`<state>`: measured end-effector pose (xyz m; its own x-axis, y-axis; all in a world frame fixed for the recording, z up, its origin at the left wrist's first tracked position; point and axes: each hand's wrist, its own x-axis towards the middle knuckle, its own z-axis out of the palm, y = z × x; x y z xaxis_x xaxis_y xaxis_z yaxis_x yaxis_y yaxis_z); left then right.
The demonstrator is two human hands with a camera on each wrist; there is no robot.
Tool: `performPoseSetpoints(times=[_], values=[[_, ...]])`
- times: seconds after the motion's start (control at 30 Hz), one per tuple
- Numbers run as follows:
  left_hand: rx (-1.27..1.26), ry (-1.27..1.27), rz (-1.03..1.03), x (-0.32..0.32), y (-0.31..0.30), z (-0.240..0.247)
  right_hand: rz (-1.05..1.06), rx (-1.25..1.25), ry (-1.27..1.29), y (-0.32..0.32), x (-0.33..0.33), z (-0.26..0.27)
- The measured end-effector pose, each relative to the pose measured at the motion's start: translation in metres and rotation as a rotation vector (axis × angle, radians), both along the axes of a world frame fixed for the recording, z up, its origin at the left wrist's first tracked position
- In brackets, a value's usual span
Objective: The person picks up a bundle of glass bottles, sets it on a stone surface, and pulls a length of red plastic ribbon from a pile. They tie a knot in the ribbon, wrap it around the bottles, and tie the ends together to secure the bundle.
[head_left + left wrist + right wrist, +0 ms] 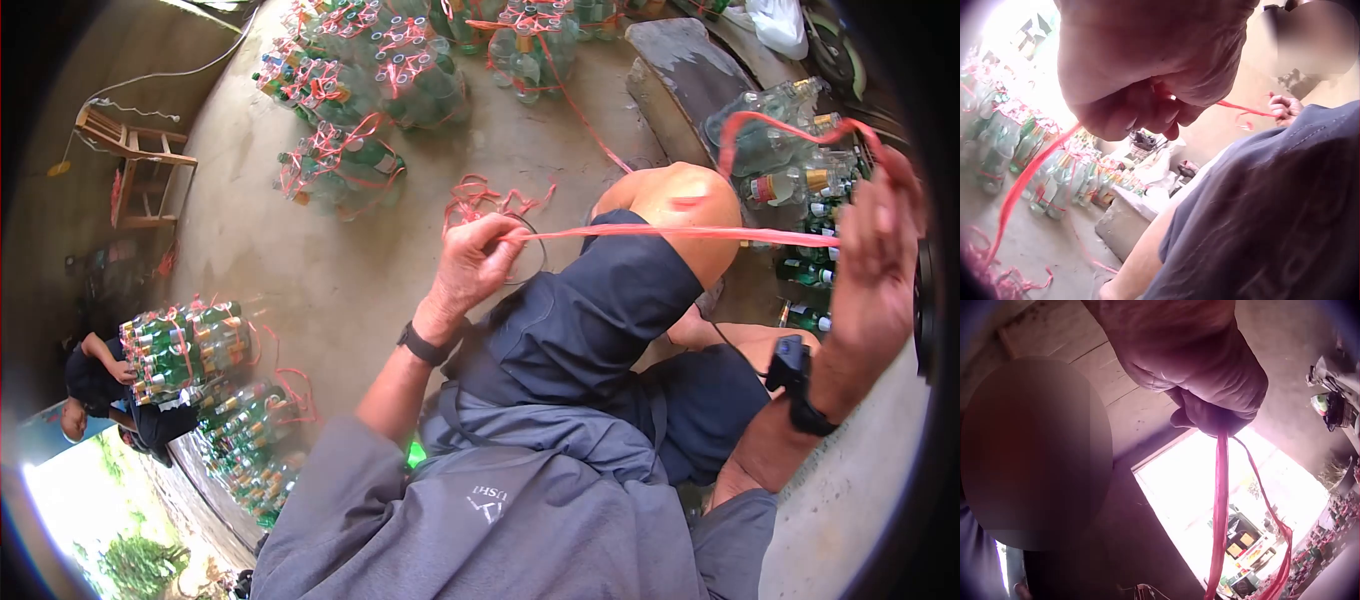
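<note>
A pink-red plastic string (680,231) runs taut across the lap of the seated person, from one hand to the other. My left hand (478,262) pinches it between thumb and curled fingers; in the left wrist view a length of string (1019,187) hangs from that fist. At the far right, my right hand (872,260) is raised and grips the other end, with a loose tail curving out above it. Two strands (1220,512) drop from the curled right fist (1191,369) in the right wrist view. A tangle of string (470,203) lies on the floor beyond the left hand.
Bundles of bottles (345,165) tied with red string stand on the concrete floor. Loose bottles (805,270) lie beside the right leg, near a stone slab (690,60). A wooden chair (145,165) stands far left; below it another person (95,375) handles a bottle bundle (185,350).
</note>
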<state>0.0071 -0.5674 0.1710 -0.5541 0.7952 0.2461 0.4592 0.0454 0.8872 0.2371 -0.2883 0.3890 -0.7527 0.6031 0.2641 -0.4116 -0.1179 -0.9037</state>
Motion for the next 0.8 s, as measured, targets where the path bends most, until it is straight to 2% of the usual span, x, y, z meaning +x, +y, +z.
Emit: performPoseSetpoints(times=[0.03,0.07,0.1,0.17,0.27,0.3,0.37,0.4,0.5,0.7,0.8], values=[[-0.060,-0.055,0.036,-0.005,-0.004,-0.007,-0.003,0.065,0.086,0.018,0.019,0.006],[-0.121,-0.111,0.072,-0.009,-0.007,-0.014,-0.013,0.001,0.035,0.032,0.042,0.018],[-0.152,-0.126,0.107,-0.014,-0.010,-0.020,-0.193,0.364,-0.066,0.021,0.035,0.037],[-0.156,-0.194,0.144,-0.026,-0.017,-0.040,-0.187,0.345,-0.015,0.029,0.060,0.056],[-0.140,-0.221,0.180,-0.037,-0.021,-0.049,-0.372,0.393,0.001,0.045,0.102,0.074],[-0.130,-0.263,0.212,-0.042,-0.022,-0.056,-0.374,0.393,-0.003,0.053,0.116,0.079],[-0.110,-0.283,0.256,-0.051,-0.023,-0.066,-0.549,0.438,-0.003,0.066,0.141,0.089],[-0.092,-0.293,0.256,-0.057,-0.024,-0.071,-0.550,0.437,-0.005,0.070,0.151,0.093],[-0.100,-0.265,0.302,-0.065,-0.027,-0.073,-0.847,0.499,-0.079,0.080,0.183,0.107],[-0.116,-0.308,0.471,-0.088,-0.035,-0.089,-0.929,0.520,-0.136,0.107,0.254,0.144],[-0.140,-0.414,0.438,-0.088,-0.034,-0.077,-1.013,0.530,-0.171,0.116,0.277,0.160]])
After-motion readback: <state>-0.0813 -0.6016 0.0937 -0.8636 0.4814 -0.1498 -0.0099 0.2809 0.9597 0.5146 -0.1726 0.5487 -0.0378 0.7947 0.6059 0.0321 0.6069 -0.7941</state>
